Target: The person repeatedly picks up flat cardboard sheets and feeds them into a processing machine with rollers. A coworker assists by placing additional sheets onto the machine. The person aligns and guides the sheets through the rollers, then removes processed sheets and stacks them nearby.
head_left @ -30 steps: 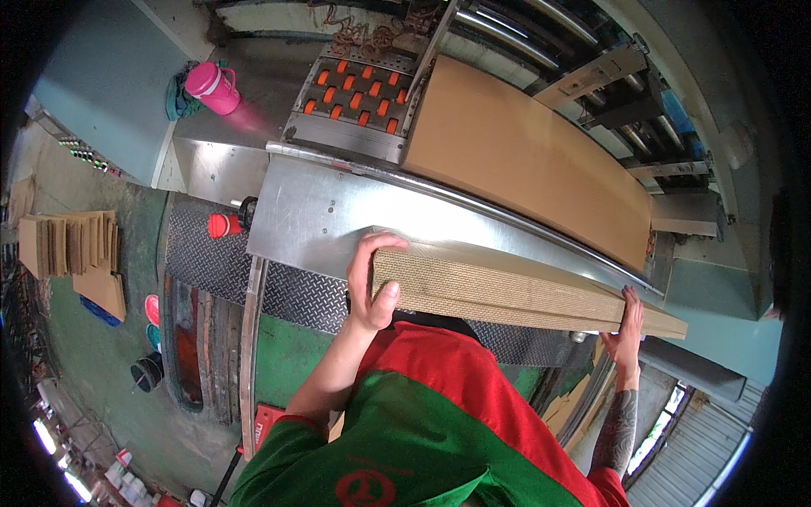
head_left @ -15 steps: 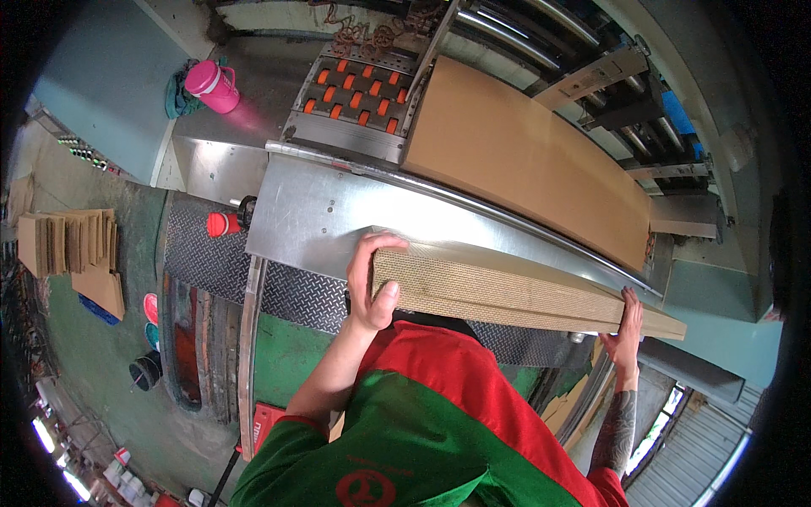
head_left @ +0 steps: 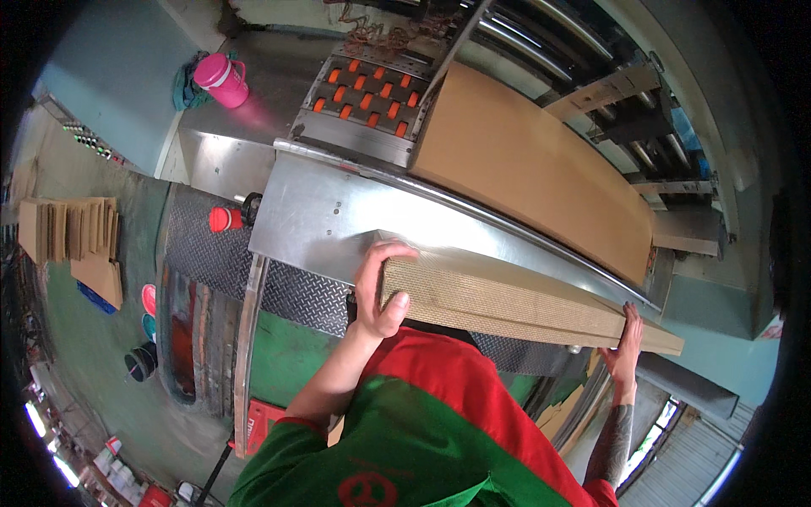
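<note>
A thick stack of corrugated cardboard sheets (head_left: 498,296) lies in front of me along the near edge of a shiny metal table (head_left: 296,203), its layered edges facing me. My left hand (head_left: 382,291) is wrapped round the stack's left end, thumb on the near face and fingers over the top. At the right end, my right hand (head_left: 623,351) grips the stack's near side, fingers reaching up over its edge. Beyond the table, a larger brown cardboard pile (head_left: 532,169) sits in the machine, beside a plate with orange rollers (head_left: 367,93).
A pink jug (head_left: 221,80) stands on the metal surface at the far left. A red-capped knob (head_left: 225,220) juts out beside the table's left end. Cardboard bundles (head_left: 72,232) and a black bucket (head_left: 142,363) are on the green floor. Metal rollers (head_left: 515,46) lie at the back.
The view has shifted slightly, so the machine and table appear a little lower and further right. Both hands keep their hold on the stack, which has barely moved against the table.
</note>
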